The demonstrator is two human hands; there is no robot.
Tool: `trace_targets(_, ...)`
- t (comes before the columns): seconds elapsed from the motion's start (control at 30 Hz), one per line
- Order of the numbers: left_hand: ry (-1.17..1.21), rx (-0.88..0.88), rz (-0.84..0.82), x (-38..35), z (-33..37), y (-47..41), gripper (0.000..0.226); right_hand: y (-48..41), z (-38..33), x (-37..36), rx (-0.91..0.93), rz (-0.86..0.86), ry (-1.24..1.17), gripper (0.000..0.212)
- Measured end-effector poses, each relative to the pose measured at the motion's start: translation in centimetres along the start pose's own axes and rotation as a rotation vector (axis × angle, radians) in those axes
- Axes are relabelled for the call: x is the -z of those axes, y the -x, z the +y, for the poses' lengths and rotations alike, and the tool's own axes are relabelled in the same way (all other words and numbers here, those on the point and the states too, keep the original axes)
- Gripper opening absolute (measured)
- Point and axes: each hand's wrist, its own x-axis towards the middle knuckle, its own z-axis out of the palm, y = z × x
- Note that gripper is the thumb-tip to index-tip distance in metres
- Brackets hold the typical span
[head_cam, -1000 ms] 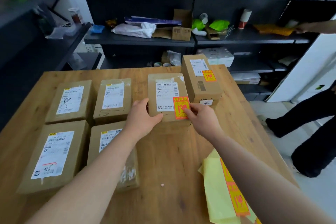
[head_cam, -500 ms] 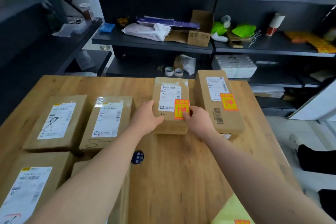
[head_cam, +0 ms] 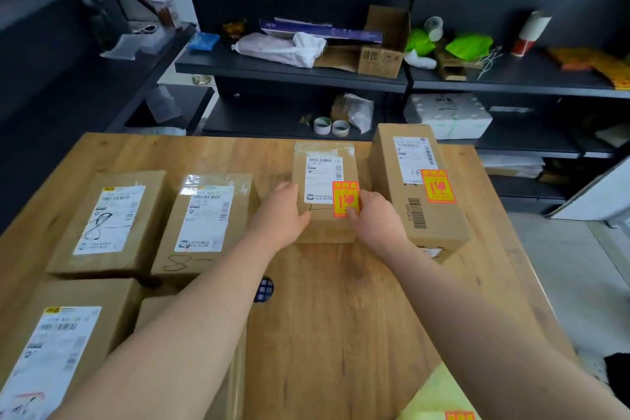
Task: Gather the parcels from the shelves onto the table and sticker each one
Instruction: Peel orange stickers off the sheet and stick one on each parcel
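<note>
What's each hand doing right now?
Left hand: open, steadying the small parcel.
Right hand: open, fingertip pressing the orange sticker onto it.

Handwritten "8-" on front-left parcel (head_cam: 204, 225); "8-1" on tall parcel's label (head_cam: 414, 160); other label txt too blurred to read.

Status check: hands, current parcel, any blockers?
Left hand steadying the small parcel at its left edge. Right hand pressing the orange sticker down. Taller parcel alongside already stickered; nothing in the way.
</note>
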Motion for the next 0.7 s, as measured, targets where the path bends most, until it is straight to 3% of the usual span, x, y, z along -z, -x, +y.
trace_targets(0.13,-0.212,-0.113,0.089,1.8,0.7,3.2,0.048,3.5,-1.3,0.9,0.17,0.101,0.166,0.026)
trace_targets(0.37,-0.355,-0.149,0.152,4.4,-2.3,15.1,0.05,13.9,-5.1,0.6,0.328,0.062,0.241,0.046)
trace_targets(0.57,-0.349,0.08,0.092,3.8,-8.4,25.0,0.06,22.1,-8.0,-4.2,0.388,-0.071,0.185,0.052)
trace_targets(0.7,-0.339,0.179,0.056,2.5,-11.3,28.1,0.056,25.2,-9.2,-7.9,0.419,-0.15,0.204,0.044)
